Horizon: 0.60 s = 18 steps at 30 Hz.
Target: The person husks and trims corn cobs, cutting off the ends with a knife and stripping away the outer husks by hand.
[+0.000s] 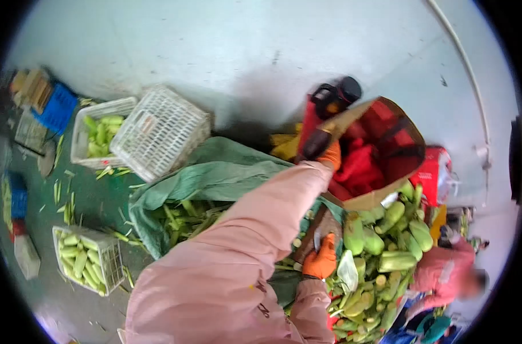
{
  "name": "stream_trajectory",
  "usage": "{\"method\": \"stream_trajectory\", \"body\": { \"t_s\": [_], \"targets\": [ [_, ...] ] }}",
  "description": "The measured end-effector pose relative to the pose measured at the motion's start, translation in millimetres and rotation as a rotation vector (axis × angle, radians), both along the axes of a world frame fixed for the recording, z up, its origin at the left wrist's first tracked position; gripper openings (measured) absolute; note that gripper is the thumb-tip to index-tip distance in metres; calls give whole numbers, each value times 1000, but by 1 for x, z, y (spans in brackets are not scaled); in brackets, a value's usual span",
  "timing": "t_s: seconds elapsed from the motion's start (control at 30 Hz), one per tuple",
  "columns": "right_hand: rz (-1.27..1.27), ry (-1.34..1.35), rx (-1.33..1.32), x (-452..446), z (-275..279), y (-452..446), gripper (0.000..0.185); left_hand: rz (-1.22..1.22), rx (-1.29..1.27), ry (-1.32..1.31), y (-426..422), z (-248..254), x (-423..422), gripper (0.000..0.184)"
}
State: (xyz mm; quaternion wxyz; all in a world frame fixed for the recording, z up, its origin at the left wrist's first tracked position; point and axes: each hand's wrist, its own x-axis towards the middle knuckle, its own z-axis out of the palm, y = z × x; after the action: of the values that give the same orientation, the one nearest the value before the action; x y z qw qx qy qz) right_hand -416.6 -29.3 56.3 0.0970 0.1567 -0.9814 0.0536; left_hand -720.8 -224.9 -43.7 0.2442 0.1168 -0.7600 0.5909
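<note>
My left hand, in an orange glove, reaches to the near edge of a cardboard box with red cloth inside. A dark brown oblong thing is beside that hand; its fingers are mostly hidden. Lower down, my right hand, also orange-gloved, is closed around what looks like a knife, whose pale blade shows past the fingers. It is next to a brown board-like piece. Heaped to the right of this hand are green corn ears, some with cut ends showing.
A green sack holds husk trimmings. White crates stand at left, one with corn. A dark bottle is by the box. A co-worker in pink is at right. A pale wall runs along the top.
</note>
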Motion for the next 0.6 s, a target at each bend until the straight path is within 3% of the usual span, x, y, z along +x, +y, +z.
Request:
{"method": "stream_trajectory", "body": {
  "t_s": [0.17, 0.3, 0.4, 0.47, 0.6],
  "targets": [
    [0, -8, 88, -1, -9, 9, 79, 114, 24, -134, 16, -10, 9, 18],
    [-28, -65, 76, 4, 7, -5, 79, 145, 2, -171, 15, -18, 20, 22],
    [-131, -128, 94, 2, 18, -13, 69, 99, -38, -195, 11, -5, 24, 27],
    [-38, -31, 51, 2, 2, -1, 74, 21, -101, -238, 2, 3, 28, 32],
    [75, 65, -2, -2, -9, 12, 67, -130, -188, -337, -19, 7, 56, 48]
  ]
}}
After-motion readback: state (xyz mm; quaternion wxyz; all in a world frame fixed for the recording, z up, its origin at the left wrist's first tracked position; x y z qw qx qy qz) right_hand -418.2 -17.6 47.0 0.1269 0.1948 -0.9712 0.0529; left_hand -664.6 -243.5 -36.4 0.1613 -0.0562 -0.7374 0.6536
